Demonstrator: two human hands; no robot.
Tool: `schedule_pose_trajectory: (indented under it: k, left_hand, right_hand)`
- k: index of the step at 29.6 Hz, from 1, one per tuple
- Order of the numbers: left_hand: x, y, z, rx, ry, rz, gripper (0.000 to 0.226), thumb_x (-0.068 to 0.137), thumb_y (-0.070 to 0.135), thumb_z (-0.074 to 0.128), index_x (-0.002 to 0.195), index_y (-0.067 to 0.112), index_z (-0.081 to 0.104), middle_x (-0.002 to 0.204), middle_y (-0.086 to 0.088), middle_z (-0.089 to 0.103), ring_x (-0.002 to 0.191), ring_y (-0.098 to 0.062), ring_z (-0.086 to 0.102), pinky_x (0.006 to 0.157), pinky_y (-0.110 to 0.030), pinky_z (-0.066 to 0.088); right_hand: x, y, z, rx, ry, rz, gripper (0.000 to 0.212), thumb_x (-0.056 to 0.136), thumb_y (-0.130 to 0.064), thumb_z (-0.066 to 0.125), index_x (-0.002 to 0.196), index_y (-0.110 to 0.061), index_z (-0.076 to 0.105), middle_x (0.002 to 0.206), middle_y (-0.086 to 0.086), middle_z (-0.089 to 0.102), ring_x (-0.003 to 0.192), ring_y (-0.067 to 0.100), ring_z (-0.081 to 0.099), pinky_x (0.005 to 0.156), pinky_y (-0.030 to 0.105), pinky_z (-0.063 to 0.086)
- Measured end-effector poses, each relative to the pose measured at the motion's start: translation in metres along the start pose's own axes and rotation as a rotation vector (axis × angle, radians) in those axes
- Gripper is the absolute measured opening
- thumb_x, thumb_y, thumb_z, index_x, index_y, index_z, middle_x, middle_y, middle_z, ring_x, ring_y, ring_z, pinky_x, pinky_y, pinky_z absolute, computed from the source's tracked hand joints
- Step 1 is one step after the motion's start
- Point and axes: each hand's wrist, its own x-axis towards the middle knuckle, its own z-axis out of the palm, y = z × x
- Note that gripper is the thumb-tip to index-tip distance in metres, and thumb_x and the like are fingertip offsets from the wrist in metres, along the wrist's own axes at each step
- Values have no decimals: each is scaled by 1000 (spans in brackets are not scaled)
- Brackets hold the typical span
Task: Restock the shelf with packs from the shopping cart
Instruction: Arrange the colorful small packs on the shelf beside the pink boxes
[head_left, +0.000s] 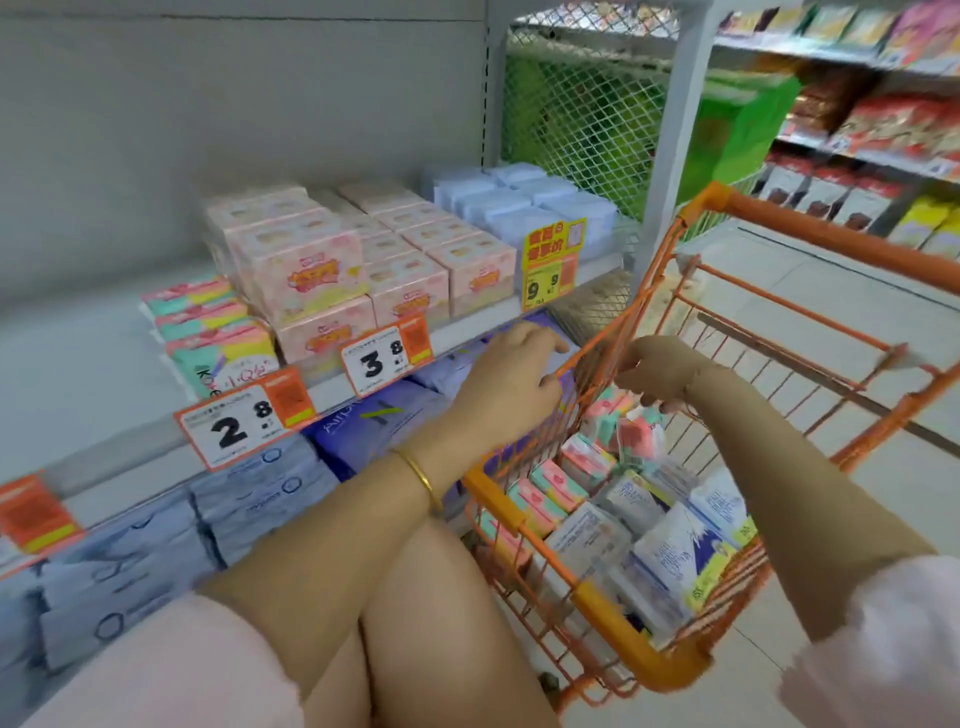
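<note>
My left hand reaches under the upper shelf edge to the lower shelf. Its fingers lie over a pale lavender pack and its thumb is below it, so it holds the pack among the purple packs. My right hand is over the orange shopping cart, beside its wire side. Its fingers curl down onto the top of a pink and teal pack, which stands tilted above the others. More pink-teal packs and white-blue packs fill the cart.
The upper shelf holds pink boxes, pink-teal packs and pale blue packs, with price tags along its edge. Grey-blue packs line the lower shelf. A white mesh rack stands behind the cart, and more shelving at right.
</note>
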Motion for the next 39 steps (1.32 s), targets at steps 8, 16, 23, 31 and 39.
schedule_pose_trajectory:
  k: [8, 16, 23, 31, 39]
  left_hand:
    - [10, -15, 42, 200, -128, -43, 46, 90, 9, 40, 137, 15, 40, 124, -17, 51, 112, -38, 46, 87, -50, 41]
    - [10, -21, 46, 83, -108, -44, 47, 91, 3, 43, 135, 18, 40, 124, -15, 51, 114, -37, 44, 89, -51, 41]
    - [6, -7, 30, -94, 60, -9, 36, 94, 13, 51, 130, 13, 48, 124, -8, 48, 111, -23, 48, 94, -35, 40]
    - [-33, 14, -48, -537, -110, -133, 44, 86, 25, 66, 124, 23, 44, 113, 12, 49, 101, -1, 53, 83, -14, 46]
    - [-90, -37, -134, -848, 167, -435, 42, 68, 17, 75, 106, 17, 55, 112, -6, 64, 99, -19, 63, 88, -40, 52]
  right_hand:
    - [79, 57, 74, -259, -88, 291, 70, 80, -47, 66, 134, -10, 42, 137, 15, 42, 128, 32, 38, 106, 43, 38]
    - [61, 61, 94, -244, 94, 278, 43, 89, -12, 53, 131, -10, 42, 134, 20, 32, 125, 40, 36, 95, 44, 43]
    - [12, 11, 8, -151, -108, 130, 38, 85, -42, 63, 88, -6, 52, 75, 6, 50, 56, 20, 46, 48, 29, 41]
    - [-68, -58, -26, 412, -18, -147, 47, 87, -56, 50, 86, -9, 55, 69, 14, 48, 51, 27, 52, 50, 30, 46]
    - [-86, -145, 3, 871, -172, -432, 37, 87, -52, 50, 109, -23, 50, 93, 6, 61, 76, 26, 67, 72, 46, 56]
